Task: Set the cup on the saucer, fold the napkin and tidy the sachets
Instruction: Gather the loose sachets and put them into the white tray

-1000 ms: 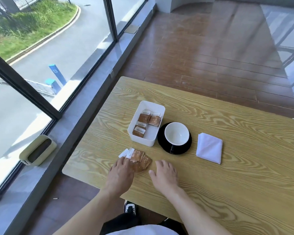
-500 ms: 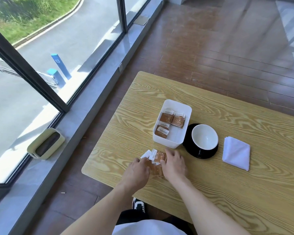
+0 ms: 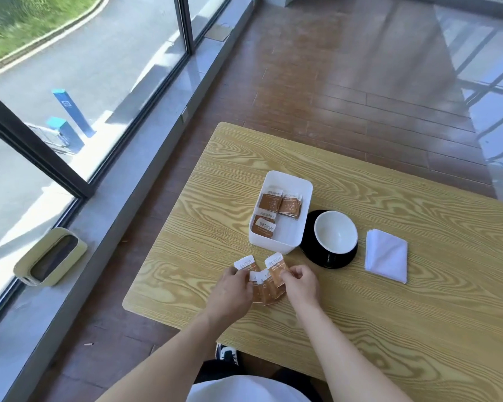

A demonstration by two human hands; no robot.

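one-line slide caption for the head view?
Both hands, left and right, gather loose sachets beside the bin; cup on saucer, napkin folded.

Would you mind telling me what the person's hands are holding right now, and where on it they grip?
Both hold the loose sachets on the table: the left hand at the left side of the pile, the right hand pinching the right edge of the topmost sachet.

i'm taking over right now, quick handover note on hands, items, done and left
Left hand and right hand both pinch the loose sachets fanned at the table's near edge.
More sachets lie in the white tray.
Done: cup sits on the black saucer; napkin lies folded to its right.
Left: gather the loose sachets, probably into the tray.
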